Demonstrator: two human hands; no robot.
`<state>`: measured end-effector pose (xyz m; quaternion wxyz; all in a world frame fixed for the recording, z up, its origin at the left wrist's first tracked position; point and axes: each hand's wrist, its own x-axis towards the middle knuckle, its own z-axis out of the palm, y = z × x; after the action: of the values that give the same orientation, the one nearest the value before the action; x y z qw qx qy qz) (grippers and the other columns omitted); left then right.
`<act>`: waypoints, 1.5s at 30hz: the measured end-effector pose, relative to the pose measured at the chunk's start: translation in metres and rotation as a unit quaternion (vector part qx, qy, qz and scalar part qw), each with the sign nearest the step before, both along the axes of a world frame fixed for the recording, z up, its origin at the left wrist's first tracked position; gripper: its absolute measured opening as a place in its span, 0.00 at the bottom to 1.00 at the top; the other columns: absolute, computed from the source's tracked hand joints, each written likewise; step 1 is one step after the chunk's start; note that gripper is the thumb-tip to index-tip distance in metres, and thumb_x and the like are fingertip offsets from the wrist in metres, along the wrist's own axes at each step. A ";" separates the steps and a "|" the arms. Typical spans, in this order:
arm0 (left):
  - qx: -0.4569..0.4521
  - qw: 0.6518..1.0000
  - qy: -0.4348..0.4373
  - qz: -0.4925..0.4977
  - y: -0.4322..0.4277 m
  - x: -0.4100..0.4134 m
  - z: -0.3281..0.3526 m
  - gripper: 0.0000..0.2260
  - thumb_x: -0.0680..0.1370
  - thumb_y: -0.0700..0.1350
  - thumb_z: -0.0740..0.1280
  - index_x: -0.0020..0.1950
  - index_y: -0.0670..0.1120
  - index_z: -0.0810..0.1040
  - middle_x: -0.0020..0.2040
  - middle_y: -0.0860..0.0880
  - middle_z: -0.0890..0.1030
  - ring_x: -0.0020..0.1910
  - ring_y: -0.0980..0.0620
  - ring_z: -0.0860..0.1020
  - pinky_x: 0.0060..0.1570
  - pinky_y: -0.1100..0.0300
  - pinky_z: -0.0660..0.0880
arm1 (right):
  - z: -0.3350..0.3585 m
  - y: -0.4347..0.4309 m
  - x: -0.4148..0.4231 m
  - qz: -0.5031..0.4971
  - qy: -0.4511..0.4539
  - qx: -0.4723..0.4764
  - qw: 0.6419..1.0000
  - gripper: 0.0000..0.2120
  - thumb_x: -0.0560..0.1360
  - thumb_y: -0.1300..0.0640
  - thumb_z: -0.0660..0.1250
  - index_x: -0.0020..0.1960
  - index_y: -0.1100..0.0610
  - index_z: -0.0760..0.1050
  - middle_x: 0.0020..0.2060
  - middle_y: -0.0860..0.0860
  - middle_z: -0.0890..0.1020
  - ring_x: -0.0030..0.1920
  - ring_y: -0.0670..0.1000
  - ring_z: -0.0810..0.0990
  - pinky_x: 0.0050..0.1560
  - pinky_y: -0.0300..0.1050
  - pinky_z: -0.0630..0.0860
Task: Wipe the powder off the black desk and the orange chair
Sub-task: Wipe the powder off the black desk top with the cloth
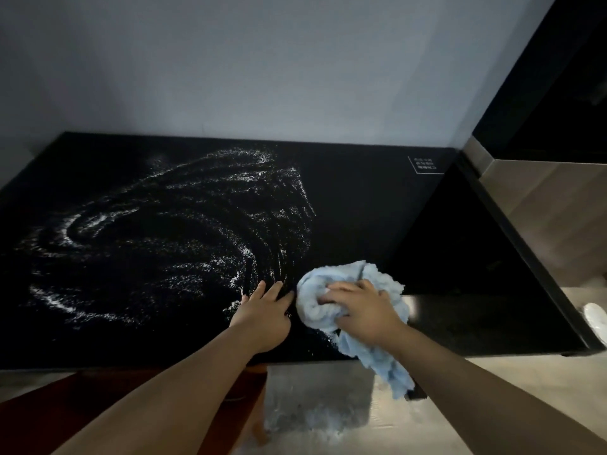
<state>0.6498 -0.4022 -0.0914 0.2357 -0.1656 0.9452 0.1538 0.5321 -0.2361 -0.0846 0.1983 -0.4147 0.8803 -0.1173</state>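
Spanning the view beyond both hands, the black surface (361,208) meets a wall at its far edge; its near edge runs beneath the wrists. White powder (157,244) lies in swirled streaks to the left of and beyond the left hand (266,313). The area beyond the right hand (364,310) shows plain black. The orange chair (59,399) sits below the near edge, under the left forearm, dim and largely hidden. The right hand grips a bunched light-blue cloth (377,277) on the surface, and one end hangs over the near edge. The left hand lies flat, fingers straight, just beside the cloth. A printed label (422,165) far beyond the right hand is illegible.
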 end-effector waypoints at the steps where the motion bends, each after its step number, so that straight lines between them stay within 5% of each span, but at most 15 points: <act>1: 0.000 1.000 0.001 -0.001 0.000 0.001 0.000 0.26 0.80 0.48 0.51 0.78 0.53 0.46 0.78 0.49 0.42 0.76 0.44 0.40 0.74 0.43 0.45 | 0.004 0.002 -0.003 -0.020 -0.025 -0.017 0.999 0.18 0.74 0.52 0.61 0.61 0.35 0.71 0.66 0.36 0.69 0.63 0.52 0.64 0.58 0.52 0.61; 6: 0.008 1.000 -0.005 -0.003 -0.001 0.001 0.000 0.26 0.81 0.48 0.50 0.78 0.53 0.44 0.78 0.49 0.40 0.76 0.44 0.38 0.73 0.44 0.42 | 0.009 0.010 -0.009 -0.102 0.006 0.021 0.995 0.23 0.74 0.51 0.59 0.67 0.37 0.63 0.71 0.38 0.61 0.67 0.55 0.60 0.61 0.58 0.61; 12: 0.003 1.000 0.002 0.002 0.000 0.001 0.000 0.27 0.80 0.48 0.52 0.78 0.53 0.47 0.78 0.50 0.41 0.76 0.44 0.39 0.73 0.44 0.44 | 0.007 0.002 0.021 -0.032 0.021 0.041 0.998 0.21 0.73 0.51 0.58 0.64 0.37 0.67 0.65 0.39 0.68 0.64 0.53 0.64 0.57 0.54 0.63; 16: 0.012 1.000 0.005 0.002 -0.002 0.001 -0.002 0.27 0.80 0.47 0.52 0.78 0.54 0.46 0.78 0.50 0.41 0.76 0.44 0.38 0.73 0.44 0.43 | 0.018 0.000 0.008 -0.102 -0.033 -0.061 0.992 0.16 0.70 0.51 0.60 0.56 0.43 0.74 0.60 0.43 0.75 0.60 0.56 0.70 0.57 0.53 0.68; 20: 0.005 1.000 0.007 0.000 -0.002 0.002 -0.004 0.27 0.80 0.47 0.50 0.77 0.54 0.44 0.78 0.50 0.40 0.76 0.45 0.37 0.73 0.45 0.42 | 0.017 -0.001 -0.008 -0.106 0.013 0.034 0.994 0.26 0.74 0.51 0.59 0.70 0.37 0.59 0.73 0.39 0.57 0.68 0.57 0.57 0.61 0.58 0.62; 23: 0.004 1.000 0.017 0.011 0.000 0.003 -0.006 0.27 0.80 0.47 0.51 0.77 0.54 0.45 0.78 0.50 0.40 0.76 0.45 0.37 0.73 0.45 0.40 | -0.005 0.004 0.011 -0.080 0.043 0.079 0.993 0.26 0.75 0.48 0.57 0.71 0.34 0.54 0.75 0.39 0.50 0.72 0.57 0.50 0.66 0.66 0.57; 30: 0.025 0.999 0.014 0.044 0.008 0.001 -0.002 0.27 0.80 0.46 0.52 0.78 0.53 0.46 0.78 0.50 0.40 0.76 0.44 0.37 0.72 0.43 0.40 | -0.005 0.014 0.036 -0.046 0.053 0.044 0.997 0.24 0.74 0.50 0.59 0.67 0.34 0.61 0.73 0.39 0.55 0.71 0.54 0.54 0.64 0.62 0.57; 39: 0.020 1.000 0.004 0.011 0.031 0.013 0.001 0.29 0.79 0.42 0.52 0.78 0.53 0.44 0.78 0.49 0.39 0.75 0.42 0.36 0.72 0.44 0.40 | 0.011 0.053 0.057 0.063 0.062 0.055 0.995 0.22 0.73 0.56 0.58 0.64 0.39 0.71 0.69 0.37 0.64 0.63 0.49 0.59 0.51 0.48 0.54; 45: 0.027 1.000 0.002 -0.007 0.036 0.019 0.001 0.29 0.79 0.41 0.53 0.78 0.53 0.44 0.78 0.49 0.39 0.75 0.43 0.35 0.73 0.46 0.40 | 0.021 0.069 0.059 0.102 0.065 0.112 0.986 0.18 0.74 0.57 0.58 0.60 0.45 0.75 0.66 0.38 0.68 0.65 0.50 0.59 0.59 0.53 0.55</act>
<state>0.6685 -0.3666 -0.0901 0.2388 -0.1524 0.9424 0.1780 0.5909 -0.1670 -0.0640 0.1971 -0.4844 0.8519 0.0299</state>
